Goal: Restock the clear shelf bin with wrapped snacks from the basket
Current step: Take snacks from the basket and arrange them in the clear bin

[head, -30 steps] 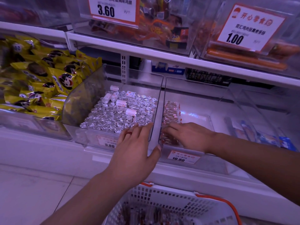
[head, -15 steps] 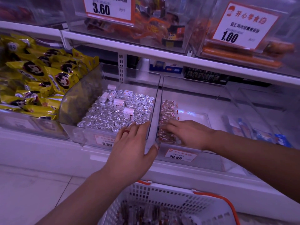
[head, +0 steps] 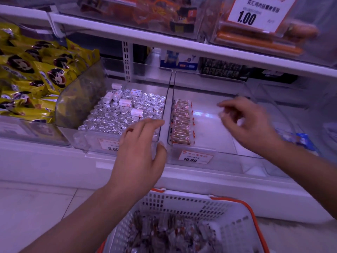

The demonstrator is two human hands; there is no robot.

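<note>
Clear bin (head: 209,128), center-right of frame, holds one tight row of wrapped snacks (head: 182,122) stacked against its left wall, so the rest of the floor stays free for more rows. My right hand (head: 249,123) hovers over that bare floor, fingers loosely curled, holding nothing. My left hand (head: 140,150) is flat and relaxed at the bin's front-left corner, likely to steady it. Basket (head: 237,212) with more snacks sits bottom center, close for the next grab.

Upper bin sign (head: 259,13) — "1.00", clear shelf bin's tag (head: 195,157) — "10.80"
</note>
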